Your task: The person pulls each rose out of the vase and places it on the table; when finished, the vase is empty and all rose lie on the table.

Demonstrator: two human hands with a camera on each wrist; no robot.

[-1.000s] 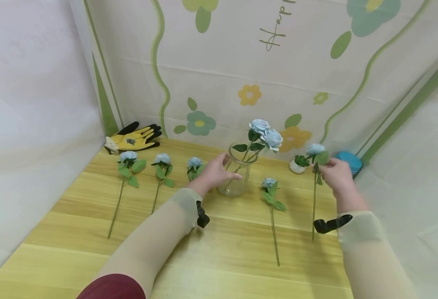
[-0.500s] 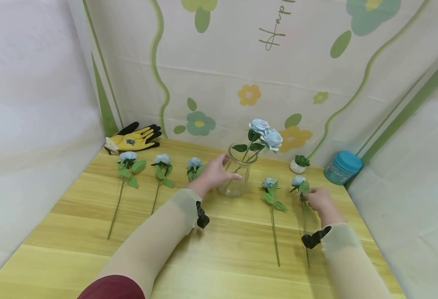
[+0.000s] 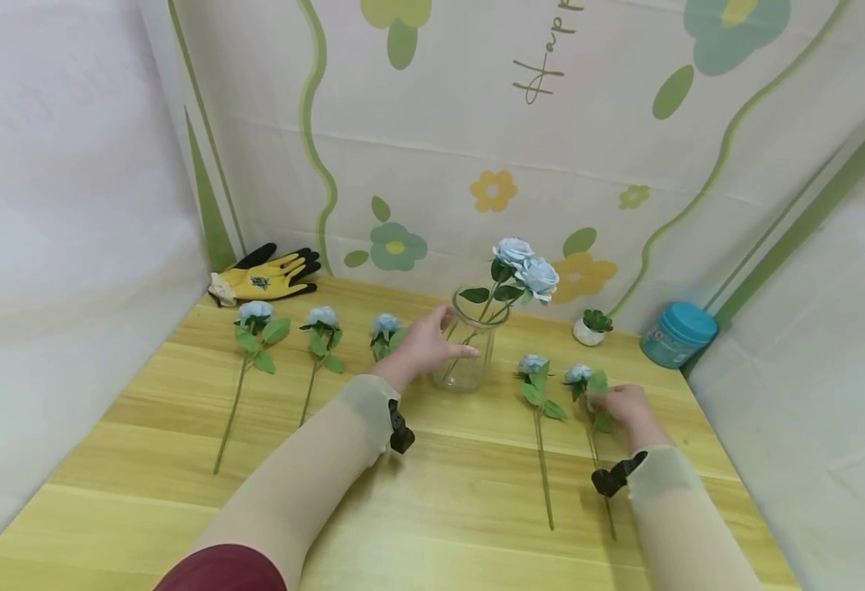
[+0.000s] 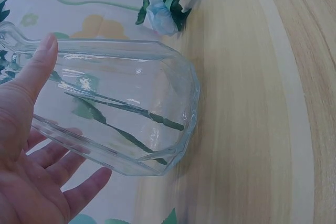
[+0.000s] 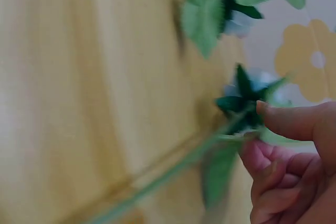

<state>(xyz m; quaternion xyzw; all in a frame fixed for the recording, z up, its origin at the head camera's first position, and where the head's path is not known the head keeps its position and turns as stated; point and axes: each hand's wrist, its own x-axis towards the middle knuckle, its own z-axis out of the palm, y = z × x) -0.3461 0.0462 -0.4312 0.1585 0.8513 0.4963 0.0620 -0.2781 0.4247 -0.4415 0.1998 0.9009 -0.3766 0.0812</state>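
Right hand (image 3: pixel 622 404) pinching a rose (image 3: pixel 578 375) just under its bloom, now lowered from beside the far jar to the table, right of another rose (image 3: pixel 532 364). Left hand (image 3: pixel 423 343) unchanged, fingers cupped against the vase (image 3: pixel 469 349). Looks set down, not inserted.

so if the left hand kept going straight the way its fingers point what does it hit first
Nothing new: the left hand already touches the glass vase, its fingers around the vase's side. Straight on is the vase itself.
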